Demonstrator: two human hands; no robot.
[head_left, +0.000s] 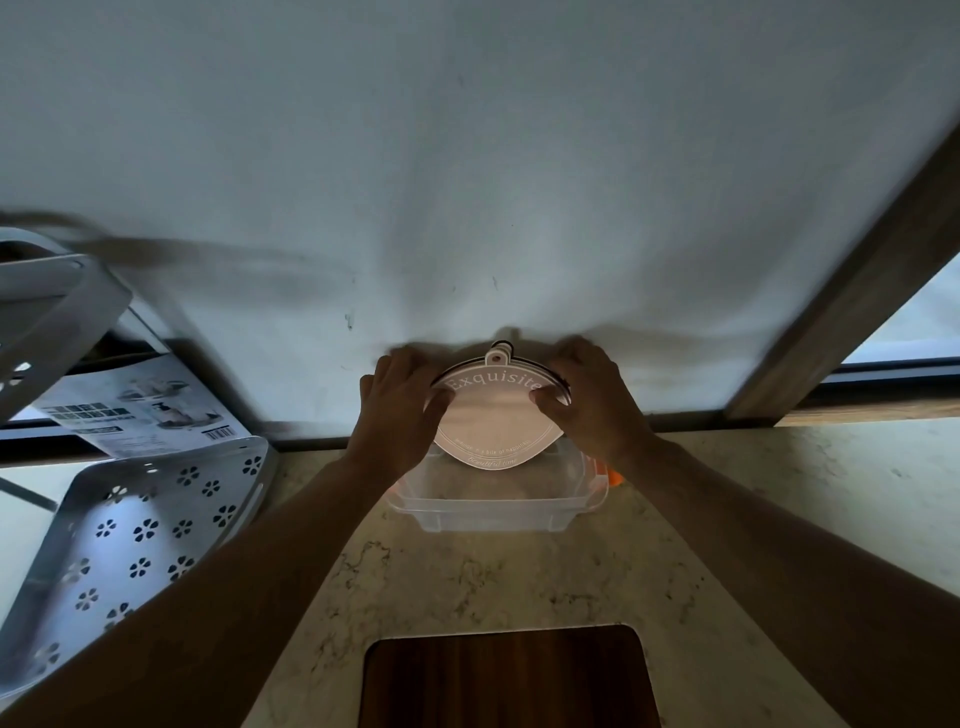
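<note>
Two hands, one round lid, one clear container, one wooden board.

The round lid is pale pink with white lettering reading "Exquisite", above a clear plastic container with an orange clip at its right side. The counter is beige marble with dark veins, the cutting board below the container dark brown wood grain, and the metal rack left of the container silver with flower-shaped cutouts.

Landmark: clear container, on the countertop against the wall.
- Round lid: above its far half, tilted, held between left hand on the left edge and right hand on the right.
- Wooden board: before it, well apart.
- Perforated rack: left of it.
- Printed sheet: behind the rack, far left.
</note>
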